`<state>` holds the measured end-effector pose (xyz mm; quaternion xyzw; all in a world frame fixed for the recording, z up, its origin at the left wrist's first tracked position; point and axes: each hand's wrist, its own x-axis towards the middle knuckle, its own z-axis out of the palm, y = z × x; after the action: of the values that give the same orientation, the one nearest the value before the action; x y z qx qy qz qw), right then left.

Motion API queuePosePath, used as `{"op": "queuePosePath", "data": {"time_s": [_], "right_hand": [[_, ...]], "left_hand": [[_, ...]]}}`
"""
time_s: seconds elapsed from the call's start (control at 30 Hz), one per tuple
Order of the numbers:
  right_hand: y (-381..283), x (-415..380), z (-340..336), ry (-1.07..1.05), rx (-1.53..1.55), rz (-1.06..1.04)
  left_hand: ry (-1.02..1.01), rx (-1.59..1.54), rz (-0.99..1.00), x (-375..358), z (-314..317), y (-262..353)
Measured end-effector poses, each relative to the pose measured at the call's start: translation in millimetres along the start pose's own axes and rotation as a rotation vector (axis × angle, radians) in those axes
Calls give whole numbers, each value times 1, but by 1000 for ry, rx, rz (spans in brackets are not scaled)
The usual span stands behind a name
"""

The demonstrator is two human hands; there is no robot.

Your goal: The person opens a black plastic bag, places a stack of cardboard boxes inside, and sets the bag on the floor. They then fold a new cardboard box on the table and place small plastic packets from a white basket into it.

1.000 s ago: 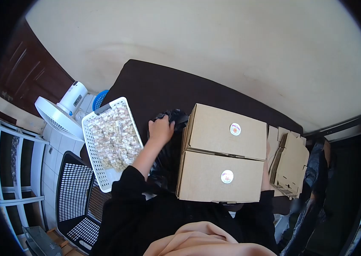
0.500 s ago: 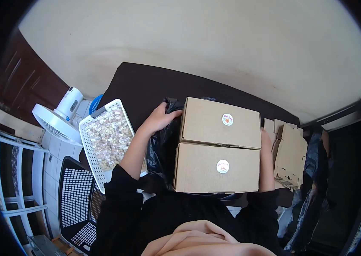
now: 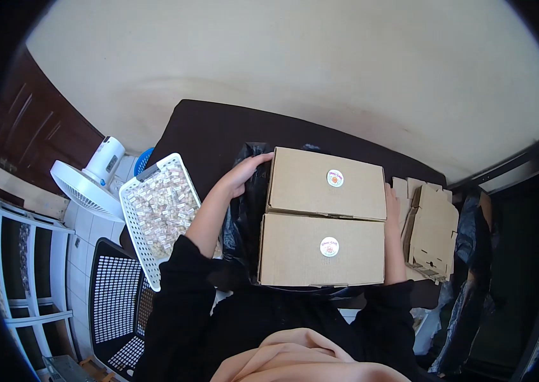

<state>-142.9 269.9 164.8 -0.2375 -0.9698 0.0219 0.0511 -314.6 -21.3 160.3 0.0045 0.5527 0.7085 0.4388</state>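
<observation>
Two closed cardboard boxes, a rear one [image 3: 301, 191] and a front one [image 3: 295, 254], lie side by side, each with a round white sticker on top. Black plastic [image 3: 244, 216] shows around their left side and beneath the front edge. My left hand [image 3: 248, 173] lies along the plastic, its fingertips touching the rear box's upper left corner. On the opposite side my right hand [image 3: 393, 207] rests against the boxes' right edge, its fingers partly hidden.
A white basket [image 3: 148, 245] of small wrapped pieces stands left, beside a white fan [image 3: 88, 191]. Folded cardboard [image 3: 432, 229] lies right on the dark table [image 3: 218, 124]. A black crate [image 3: 113, 299] is at lower left.
My left hand has moved slightly right onto the box's corner, and its fingers have straightened from the plastic. More of my right hand's fingers shows beside the boxes.
</observation>
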Motion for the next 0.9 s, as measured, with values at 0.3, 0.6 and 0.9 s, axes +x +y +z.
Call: {"op": "queuePosePath", "data": {"time_s": [0.3,0.6,0.9], "right_hand": [[7,38,21,176,228,73],[40,33,46,-88,245,60],[46,-4,-102,373,1164,191]], "left_hand": [[-118,-344,102,21,2,-4],[-88,-339,200,23,-8,-11],[-517,-706,140,-43,-27,12]]}}
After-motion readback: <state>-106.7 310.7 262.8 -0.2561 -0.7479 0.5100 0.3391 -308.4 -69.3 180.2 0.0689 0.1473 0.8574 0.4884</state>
